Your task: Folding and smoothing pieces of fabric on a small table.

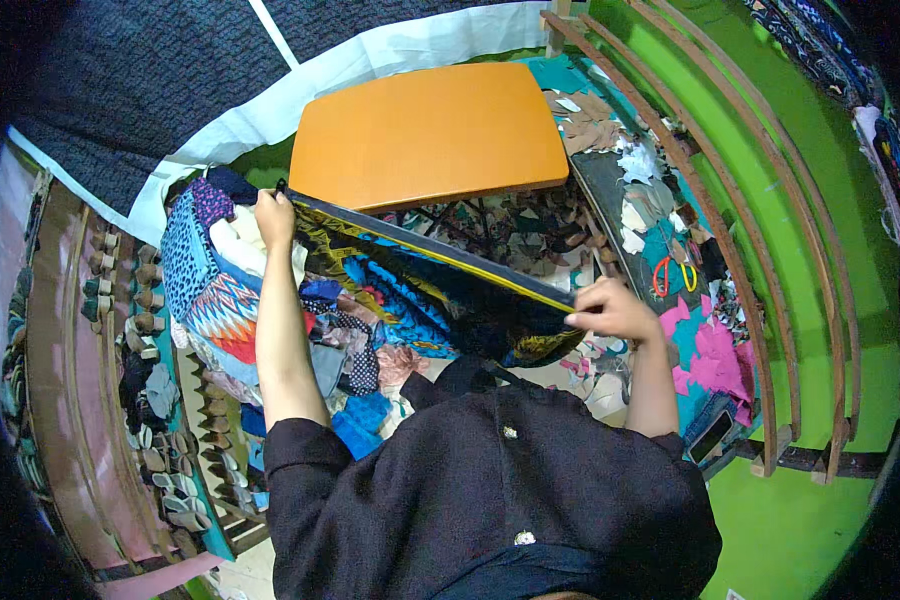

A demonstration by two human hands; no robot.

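A patterned garment [395, 290] in black, blue and yellow hangs stretched between my hands. Its dark band [425, 245], edged with a thin yellow line, runs taut from upper left to lower right. My left hand [275, 217] is closed on the band's left end, close to the orange table's corner. Lower and to the right, my right hand [617, 311] pinches the other end, thumb over the band. Below the band the cloth falls in loose folds, so its full shape cannot be made out.
An orange table [430, 135] stands ahead, with fabric scraps under it. Mixed clothes [205, 260] are heaped at left, beside racks of shoes [175, 480]. At right lie scissors [675, 275], pink scraps [715, 350] and a phone [710, 437], near curved-looking wooden rails [760, 190].
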